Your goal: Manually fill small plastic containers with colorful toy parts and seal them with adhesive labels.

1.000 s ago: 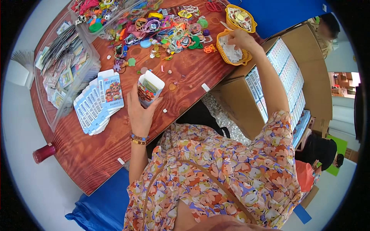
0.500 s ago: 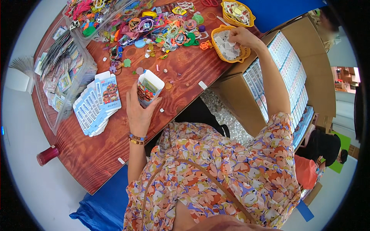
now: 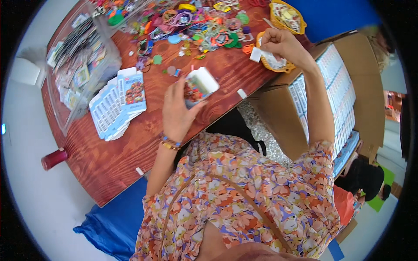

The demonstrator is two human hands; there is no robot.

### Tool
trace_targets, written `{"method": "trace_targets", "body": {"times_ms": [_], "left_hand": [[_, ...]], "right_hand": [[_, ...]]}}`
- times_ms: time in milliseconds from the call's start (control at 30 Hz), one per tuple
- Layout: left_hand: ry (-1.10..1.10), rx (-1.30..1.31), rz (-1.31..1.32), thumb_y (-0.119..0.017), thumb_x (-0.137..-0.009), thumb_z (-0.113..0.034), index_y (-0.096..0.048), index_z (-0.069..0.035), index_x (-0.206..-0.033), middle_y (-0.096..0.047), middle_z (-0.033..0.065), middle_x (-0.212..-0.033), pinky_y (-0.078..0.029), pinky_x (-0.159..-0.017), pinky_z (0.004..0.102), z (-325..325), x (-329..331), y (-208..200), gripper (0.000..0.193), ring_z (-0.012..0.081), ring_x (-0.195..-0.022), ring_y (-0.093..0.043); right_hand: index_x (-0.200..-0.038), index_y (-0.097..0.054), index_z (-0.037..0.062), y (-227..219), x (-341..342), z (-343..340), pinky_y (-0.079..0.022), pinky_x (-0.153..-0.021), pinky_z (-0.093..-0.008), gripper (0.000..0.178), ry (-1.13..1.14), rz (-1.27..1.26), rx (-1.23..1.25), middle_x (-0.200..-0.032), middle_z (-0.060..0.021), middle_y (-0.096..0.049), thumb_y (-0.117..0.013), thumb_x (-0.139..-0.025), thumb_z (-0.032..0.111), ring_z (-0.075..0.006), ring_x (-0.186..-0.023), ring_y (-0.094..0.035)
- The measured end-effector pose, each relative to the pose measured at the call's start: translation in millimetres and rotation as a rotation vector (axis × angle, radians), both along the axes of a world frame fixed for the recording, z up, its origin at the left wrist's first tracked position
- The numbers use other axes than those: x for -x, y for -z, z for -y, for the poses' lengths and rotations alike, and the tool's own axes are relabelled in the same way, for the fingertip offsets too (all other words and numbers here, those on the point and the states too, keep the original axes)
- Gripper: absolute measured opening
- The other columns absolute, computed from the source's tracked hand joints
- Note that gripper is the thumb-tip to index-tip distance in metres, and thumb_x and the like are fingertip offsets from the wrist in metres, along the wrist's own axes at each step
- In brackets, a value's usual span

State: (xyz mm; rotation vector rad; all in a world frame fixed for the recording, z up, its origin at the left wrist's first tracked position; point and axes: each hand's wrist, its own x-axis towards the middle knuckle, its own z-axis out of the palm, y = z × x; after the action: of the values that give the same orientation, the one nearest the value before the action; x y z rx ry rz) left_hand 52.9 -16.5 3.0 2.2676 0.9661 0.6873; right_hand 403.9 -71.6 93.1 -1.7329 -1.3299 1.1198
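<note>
My left hand (image 3: 176, 111) is wrapped round a small printed card box (image 3: 194, 91), whose top flap stands open above the table. Inside the box the contents are blurred. My right hand (image 3: 285, 48) pinches a small white packet (image 3: 255, 55) by the near rim of a yellow plastic basket (image 3: 288, 68). More white packets lie in that basket, partly hidden behind the hand. Left of my left hand, a fanned stack of flat blue-and-white cartons (image 3: 114, 106) rests on the red-brown wooden table (image 3: 143, 139).
Beyond my hands lies a heap of colourful small toys and bands (image 3: 191, 26). A clear bin of cards (image 3: 80, 71) stands at left, and a second yellow basket (image 3: 301, 27) at back right. On the right, a large cardboard carton (image 3: 278, 115) holds rows of packed boxes. A red cylinder (image 3: 55, 159) sits by the left table edge.
My right hand has come up out of the basket with a white packet. My left hand and its box have shifted right, and the box is tilted more.
</note>
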Motion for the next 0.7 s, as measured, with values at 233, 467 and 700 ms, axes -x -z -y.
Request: {"method": "trace_targets", "body": {"times_ms": [233,467,700], "left_hand": [[-0.006,-0.001,-0.011,-0.086,-0.070,-0.033,-0.046,-0.003,-0.139,-0.054,0.0218,-0.122,-0.050,-0.091,0.0458,8,-16,-9,0.085,0.0398,-0.111,-0.055],[-0.059,-0.019,0.007,-0.087,-0.069,-0.033,-0.047,-0.003,-0.138,-0.055,0.0200,-0.119,-0.052,-0.086,0.0456,5,-11,-1,0.085,0.0391,-0.108,-0.057],[-0.072,-0.014,0.025,-0.087,-0.069,-0.031,-0.047,-0.003,-0.138,-0.056,0.0185,-0.117,-0.052,-0.085,0.0452,2,-15,1,0.084,0.0379,-0.106,-0.057]], "right_hand": [[-0.091,-0.065,0.0042,1,123,-26,-0.049,-0.060,-0.0338,0.009,-0.194,0.397,-0.168,-0.074,-0.0068,-0.065,-0.066,-0.087,0.013,-0.0188,-0.065,-0.064],[-0.105,-0.070,0.0062,1,152,-19,-0.052,-0.065,-0.0395,0.020,-0.203,0.478,-0.204,-0.078,-0.0145,-0.068,-0.064,-0.090,0.017,-0.0293,-0.072,-0.068],[-0.101,-0.069,0.0042,10,152,-13,-0.052,-0.062,-0.0385,0.022,-0.158,0.470,-0.338,-0.082,-0.0135,-0.069,-0.067,-0.090,0.023,-0.0291,-0.068,-0.067]]}}
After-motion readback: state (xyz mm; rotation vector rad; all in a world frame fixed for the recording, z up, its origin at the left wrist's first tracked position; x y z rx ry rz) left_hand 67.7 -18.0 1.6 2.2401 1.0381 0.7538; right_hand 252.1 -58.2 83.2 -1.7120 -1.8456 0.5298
